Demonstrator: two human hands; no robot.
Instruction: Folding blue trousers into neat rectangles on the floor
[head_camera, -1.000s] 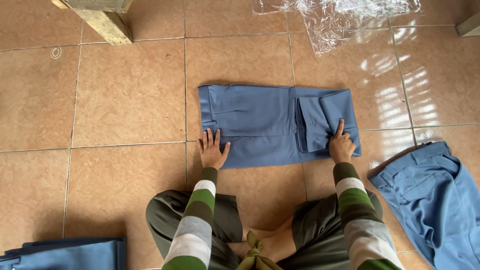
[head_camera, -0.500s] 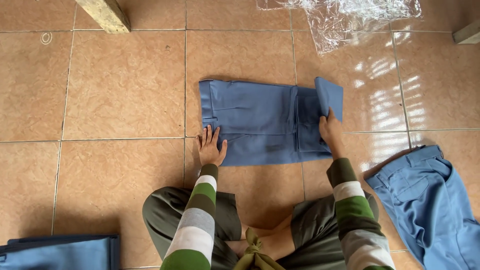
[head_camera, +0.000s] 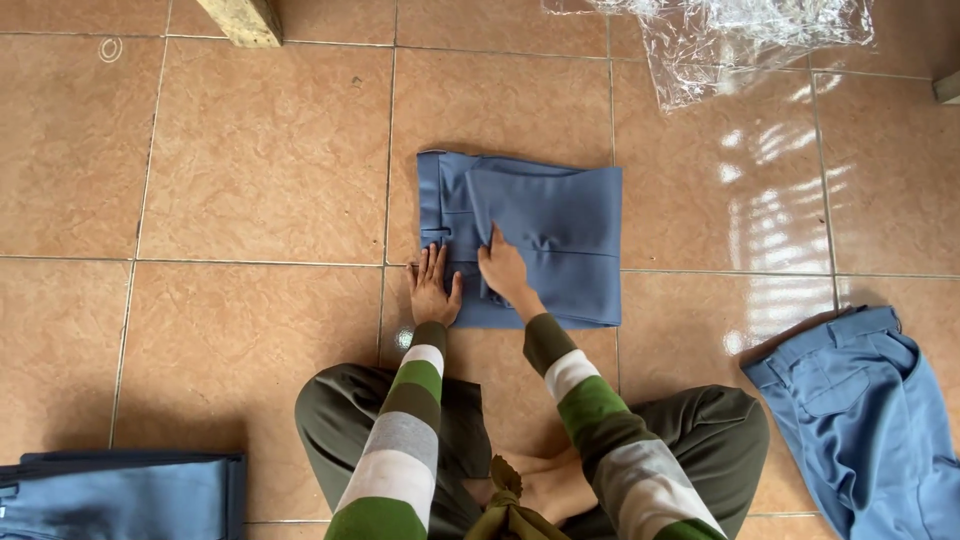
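Right-hand flap was brought over since earlier; folded blue trousers (head_camera: 545, 235) were pressed under flat, open left hand (head_camera: 433, 290) and right hand (head_camera: 503, 268); smoothing judged next.

Bare tile floor (head_camera: 250, 180) leftward — plastic wrap (head_camera: 740, 40) beyond, loose trousers (head_camera: 870, 420) right.

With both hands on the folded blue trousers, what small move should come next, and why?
Probably slide the right hand outward across the folded blue trousers to flatten them: creases show beside that hand, the top layer looks slightly puffed, and the left hand already pins the near edge on the tiled floor.
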